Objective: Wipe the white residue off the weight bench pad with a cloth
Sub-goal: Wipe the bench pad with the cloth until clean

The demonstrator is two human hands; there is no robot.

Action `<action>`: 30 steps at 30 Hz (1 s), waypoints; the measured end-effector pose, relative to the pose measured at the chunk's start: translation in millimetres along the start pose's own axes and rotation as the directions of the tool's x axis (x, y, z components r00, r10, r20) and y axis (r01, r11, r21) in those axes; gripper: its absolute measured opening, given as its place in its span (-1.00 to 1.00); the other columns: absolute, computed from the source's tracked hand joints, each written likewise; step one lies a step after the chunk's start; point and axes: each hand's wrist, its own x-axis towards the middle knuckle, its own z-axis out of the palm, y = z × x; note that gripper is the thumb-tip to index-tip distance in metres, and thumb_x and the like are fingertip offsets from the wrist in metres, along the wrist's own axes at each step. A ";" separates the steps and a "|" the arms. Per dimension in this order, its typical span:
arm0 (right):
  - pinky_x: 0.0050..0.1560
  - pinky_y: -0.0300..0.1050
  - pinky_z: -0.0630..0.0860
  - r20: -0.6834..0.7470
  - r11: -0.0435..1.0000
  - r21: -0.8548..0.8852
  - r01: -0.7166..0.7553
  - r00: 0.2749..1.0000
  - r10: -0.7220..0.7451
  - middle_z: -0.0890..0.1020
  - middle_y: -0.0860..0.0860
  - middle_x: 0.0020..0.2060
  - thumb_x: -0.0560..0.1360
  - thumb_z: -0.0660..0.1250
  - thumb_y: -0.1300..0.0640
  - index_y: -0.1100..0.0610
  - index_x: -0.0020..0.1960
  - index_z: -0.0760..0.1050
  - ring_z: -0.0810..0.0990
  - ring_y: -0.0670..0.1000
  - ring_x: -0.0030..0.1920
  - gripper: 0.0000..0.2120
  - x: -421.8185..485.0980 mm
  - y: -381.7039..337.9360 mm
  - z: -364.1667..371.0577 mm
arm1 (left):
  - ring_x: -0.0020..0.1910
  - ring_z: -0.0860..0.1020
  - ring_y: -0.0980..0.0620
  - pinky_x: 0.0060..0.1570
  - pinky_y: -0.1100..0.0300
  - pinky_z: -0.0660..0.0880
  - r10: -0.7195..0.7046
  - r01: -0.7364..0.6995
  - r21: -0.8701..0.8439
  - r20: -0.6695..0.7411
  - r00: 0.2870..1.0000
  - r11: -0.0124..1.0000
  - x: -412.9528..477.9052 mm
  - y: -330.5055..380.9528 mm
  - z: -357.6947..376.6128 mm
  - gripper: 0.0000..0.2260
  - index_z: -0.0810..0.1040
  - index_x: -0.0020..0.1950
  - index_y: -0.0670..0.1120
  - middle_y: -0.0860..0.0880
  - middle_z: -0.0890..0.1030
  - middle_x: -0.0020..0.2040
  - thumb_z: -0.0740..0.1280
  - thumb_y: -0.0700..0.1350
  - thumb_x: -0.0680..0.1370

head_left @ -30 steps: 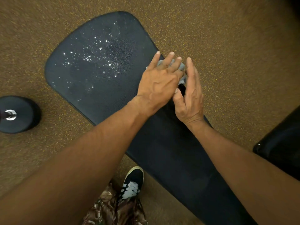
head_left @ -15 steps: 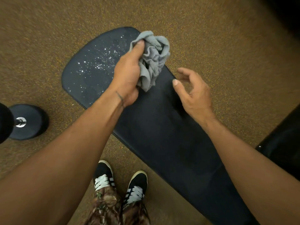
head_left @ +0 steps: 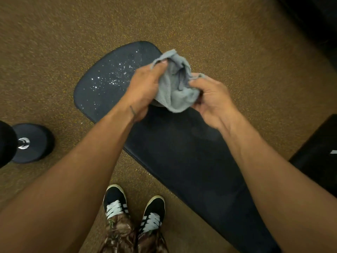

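A person standing over a black weight bench pad [head_left: 182,152] holds a crumpled grey cloth [head_left: 175,88] in both hands, lifted clear of the vinyl. The left hand [head_left: 144,88] grips the cloth's left side, its thumb [head_left: 160,65] pinching the upper edge against fingers hidden behind the fabric. The right hand [head_left: 213,99] grips the opposite side, its fingertips [head_left: 196,82] curled tightly together into the folds, so the cloth bunches and sags between the two hands. Just left of the left hand's fingers, white residue [head_left: 113,77] speckles the rounded far end of the pad in a bright scatter, not yet wiped. The pad's darker stretch runs from beneath the wrists down toward the lower right. Well to the left of the hands, a black dumbbell [head_left: 31,143] with a chrome handle lies on the brown speckled floor [head_left: 218,42]. Below the forearms, two black shoes [head_left: 114,203] with white laces stand beside the pad's near edge, under camouflage trousers [head_left: 118,234]. A dark block [head_left: 317,154], too shadowed to identify, sits at the right edge, well apart from the right hand's fingers.
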 end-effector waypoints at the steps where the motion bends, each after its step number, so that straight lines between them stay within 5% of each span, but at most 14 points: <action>1: -0.15 -0.06 0.56 -0.031 0.999 0.052 0.005 1.000 -0.004 0.63 0.05 -0.20 0.48 0.31 0.29 0.11 -0.11 0.61 0.60 0.02 -0.18 -0.87 0.5 -2.9 -8.4 | -0.11 0.69 0.08 -0.06 0.03 0.66 0.038 -0.037 0.032 -0.025 0.999 0.999 0.2 3.6 -8.4 -0.83 0.66 -0.03 -0.06 0.08 0.73 -0.17 0.30 -0.08 0.67; 5: -0.37 -0.19 0.49 -0.071 0.998 0.059 -0.007 0.997 0.011 0.53 0.10 -0.22 0.48 0.13 0.38 0.11 -0.24 0.43 0.55 0.00 -0.26 -0.76 -1.8 -7.5 -33.4 | -0.17 0.68 -0.17 -0.25 -0.34 0.63 0.022 -0.025 0.141 0.026 0.999 0.990 -0.9 13.6 -40.7 -0.83 0.63 0.01 -0.10 -0.07 0.66 -0.18 0.29 -0.06 0.68; 9: -0.37 -0.20 0.47 0.000 0.993 0.117 -0.026 1.000 0.026 0.54 0.11 -0.12 0.48 0.11 0.41 0.12 -0.02 0.46 0.52 0.02 -0.18 -0.74 -3.5 -5.0 -34.7 | -0.26 0.60 0.09 -0.38 0.14 0.55 0.096 -0.124 0.249 0.122 0.988 0.961 -4.5 12.5 -46.3 -0.92 0.56 0.03 -0.03 0.05 0.61 -0.19 0.38 -0.04 0.62; 11: -0.35 -0.18 0.50 0.008 0.960 0.278 -0.029 1.000 0.028 0.58 0.12 -0.12 0.52 0.16 0.40 0.14 0.10 0.47 0.55 0.01 -0.21 -0.74 -4.3 -7.6 -33.8 | -0.09 0.57 0.20 -0.17 0.28 0.52 0.130 -0.228 0.306 0.308 0.942 0.924 -6.1 14.6 -50.9 -0.76 0.53 0.11 -0.03 0.09 0.59 -0.05 0.46 0.01 0.52; 13: -0.12 -0.07 0.63 0.053 0.924 0.381 -0.030 0.999 0.010 0.62 0.18 0.00 0.54 0.28 0.35 0.16 0.16 0.49 0.63 0.08 -0.11 -0.77 -3.5 -8.9 -34.9 | 0.04 0.54 0.17 0.03 0.30 0.49 0.075 -0.285 0.392 0.471 0.879 0.875 -10.0 24.7 -60.8 -0.58 0.53 0.15 0.00 0.06 0.57 0.05 0.48 0.16 0.40; 15: 0.20 0.11 0.59 0.046 0.923 0.384 -0.011 0.999 -0.007 0.64 0.23 0.14 0.55 0.35 0.29 0.20 0.21 0.52 0.65 0.15 0.08 -0.77 -4.4 -12.2 -36.0 | 0.23 0.46 0.04 0.29 0.04 0.43 -0.060 -0.328 0.632 0.511 0.857 0.702 -10.1 38.3 -71.2 -0.35 0.47 0.25 0.21 0.02 0.50 0.20 0.49 0.38 0.24; 17: 0.16 0.11 0.61 0.015 0.931 0.364 0.026 0.999 -0.034 0.68 0.18 0.05 0.57 0.37 0.25 0.23 0.14 0.56 0.66 0.15 0.06 -0.85 -7.4 -17.5 -35.6 | 0.23 0.35 -0.01 0.32 -0.13 0.35 -0.046 -0.349 0.837 0.405 0.913 0.421 -11.1 48.8 -74.9 -0.26 0.39 0.25 0.34 0.01 0.39 0.19 0.42 0.50 0.12; 18: 0.11 0.08 0.63 0.009 0.935 0.351 0.048 0.998 -0.055 0.68 0.15 0.00 0.57 0.37 0.23 0.21 0.08 0.57 0.67 0.13 0.04 -0.90 -8.5 -19.9 -35.2 | 0.18 0.35 0.01 0.26 -0.11 0.39 0.022 -0.357 0.846 0.380 0.925 0.396 -12.0 53.0 -73.7 -0.28 0.41 0.25 0.30 0.00 0.39 0.15 0.40 0.51 0.15; 21: 0.14 0.07 0.62 0.024 0.939 0.320 0.124 0.990 -0.139 0.64 0.09 0.01 0.55 0.39 0.15 0.14 -0.02 0.58 0.62 0.11 0.07 -0.94 -11.7 -27.9 -35.8 | -0.04 0.52 0.06 -0.02 0.08 0.49 0.180 -0.368 0.583 0.356 0.917 0.724 -13.4 64.0 -65.1 -0.44 0.57 0.14 0.01 -0.08 0.56 0.00 0.37 0.40 0.36; 22: 0.17 0.09 0.60 0.043 0.933 0.332 0.138 0.986 -0.161 0.63 0.07 0.01 0.53 0.40 0.12 0.13 -0.01 0.57 0.60 0.11 0.08 -0.91 -13.0 -31.4 -36.1 | -0.10 0.56 0.07 -0.07 0.10 0.51 0.187 -0.345 0.545 0.325 0.927 0.764 -12.6 66.8 -64.3 -0.49 0.60 0.09 -0.02 -0.05 0.60 -0.06 0.39 0.36 0.38; 25: 0.20 0.09 0.58 0.179 0.937 0.327 0.121 0.966 -0.188 0.63 0.09 0.07 0.38 0.43 -0.01 0.19 0.18 0.50 0.61 0.11 0.19 -0.56 -16.9 -44.9 -37.6 | -0.17 0.59 -0.05 -0.14 0.00 0.51 0.146 -0.353 0.716 0.336 0.931 0.603 -7.9 72.6 -65.1 -0.62 0.70 -0.01 0.02 -0.08 0.67 -0.14 0.50 0.26 0.37; 28: 0.26 0.07 0.55 0.477 0.992 0.123 -0.001 0.877 -0.058 0.56 0.19 0.27 0.24 0.54 -0.16 0.28 0.35 0.39 0.54 0.19 0.33 -0.16 -17.2 -57.9 -46.7 | -0.20 0.54 0.05 -0.18 0.13 0.45 0.113 -0.352 0.598 0.399 0.910 0.720 -11.8 78.1 -66.2 -0.86 0.75 -0.15 0.05 0.02 0.63 -0.22 0.50 0.09 0.41; 30: 0.17 -0.02 0.60 0.541 0.989 -0.144 -0.033 0.834 0.106 0.53 0.24 0.34 0.30 0.59 -0.08 0.29 0.39 0.44 0.59 0.13 0.26 -0.20 -18.3 -60.6 -54.8 | -0.14 0.58 0.14 -0.11 0.25 0.48 0.141 -0.386 0.531 0.444 0.885 0.754 -16.9 83.5 -70.2 -0.94 0.75 -0.16 0.09 0.12 0.65 -0.18 0.49 0.03 0.42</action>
